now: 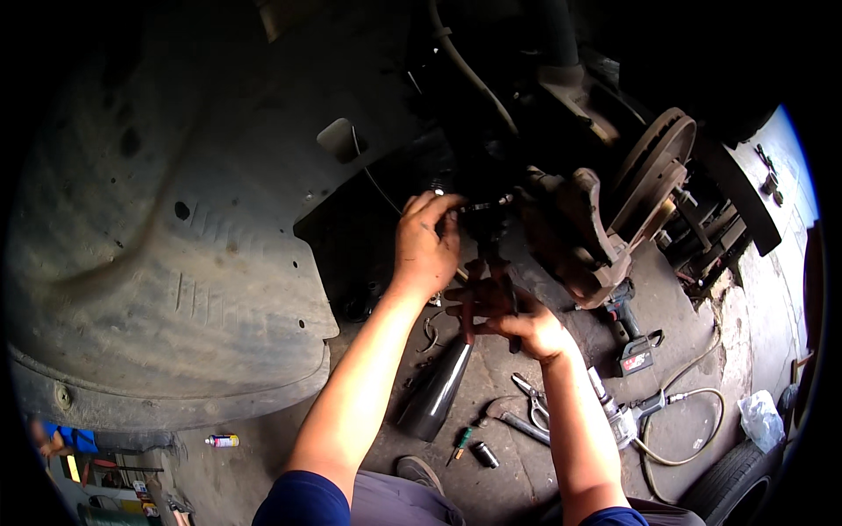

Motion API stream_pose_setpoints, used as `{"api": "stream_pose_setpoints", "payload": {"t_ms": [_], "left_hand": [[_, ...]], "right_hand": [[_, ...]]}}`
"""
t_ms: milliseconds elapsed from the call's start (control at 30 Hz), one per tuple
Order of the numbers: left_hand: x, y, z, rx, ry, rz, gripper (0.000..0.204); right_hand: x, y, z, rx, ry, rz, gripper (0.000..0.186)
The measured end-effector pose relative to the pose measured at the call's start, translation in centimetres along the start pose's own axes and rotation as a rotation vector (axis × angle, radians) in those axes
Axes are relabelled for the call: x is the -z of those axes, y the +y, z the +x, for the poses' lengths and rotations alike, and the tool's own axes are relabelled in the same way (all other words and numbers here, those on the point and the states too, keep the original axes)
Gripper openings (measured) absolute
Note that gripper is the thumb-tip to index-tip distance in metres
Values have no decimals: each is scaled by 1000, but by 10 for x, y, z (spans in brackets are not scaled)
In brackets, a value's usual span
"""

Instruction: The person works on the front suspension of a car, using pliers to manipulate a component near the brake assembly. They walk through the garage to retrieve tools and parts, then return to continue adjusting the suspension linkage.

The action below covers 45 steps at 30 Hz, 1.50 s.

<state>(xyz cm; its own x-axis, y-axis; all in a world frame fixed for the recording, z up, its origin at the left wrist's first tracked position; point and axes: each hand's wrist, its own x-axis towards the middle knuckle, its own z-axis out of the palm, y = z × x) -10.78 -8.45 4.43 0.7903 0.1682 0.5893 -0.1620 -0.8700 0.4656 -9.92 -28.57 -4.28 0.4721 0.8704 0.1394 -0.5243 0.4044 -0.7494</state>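
My left hand [428,244] reaches up under the vehicle, its fingers curled at a dark part [482,209] beside the wheel hub. Whatever lies within those fingers is hidden in shadow. Lower and to the right, my right hand [524,323] is closed around a slim dark tool [513,302], whose lower end pokes out below the fingers. A glossy black cone [437,390] slants just below this hand, wide end down. Its narrow reddish tip reaches the right fingertips; I cannot tell whether they touch it.
A brake disc [656,167] and knuckle assembly hang at the right. The fender liner [219,272] fills the left. On the floor are a cordless impact wrench [624,329], an air tool [624,422] with hose, a hammer [517,419], a screwdriver [460,443], a socket [485,454] and a tire [732,473].
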Motion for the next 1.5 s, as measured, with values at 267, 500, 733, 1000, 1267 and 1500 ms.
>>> {"api": "stream_pose_setpoints", "payload": {"t_ms": [267, 500, 733, 1000, 1267, 1500], "left_hand": [[1, -5, 11, -48, -94, -56, 28], [8, -10, 14, 54, -220, -176, 31], [5, -16, 19, 112, -254, -173, 36], [2, -20, 20, 92, -248, -128, 40], [3, -23, 20, 113, -272, -126, 39], [3, -26, 21, 120, -301, -132, 40]], "right_hand": [[0, 4, 24, -96, -46, 164, 66], [-7, 11, 40, 22, -41, 223, 62], [-10, 16, 35, 53, 11, 368, 63], [-11, 31, 25, 76, 113, 382, 75], [-19, 32, 30, 17, 160, 417, 75], [-17, 37, 38, 21, 133, 377, 67]]}}
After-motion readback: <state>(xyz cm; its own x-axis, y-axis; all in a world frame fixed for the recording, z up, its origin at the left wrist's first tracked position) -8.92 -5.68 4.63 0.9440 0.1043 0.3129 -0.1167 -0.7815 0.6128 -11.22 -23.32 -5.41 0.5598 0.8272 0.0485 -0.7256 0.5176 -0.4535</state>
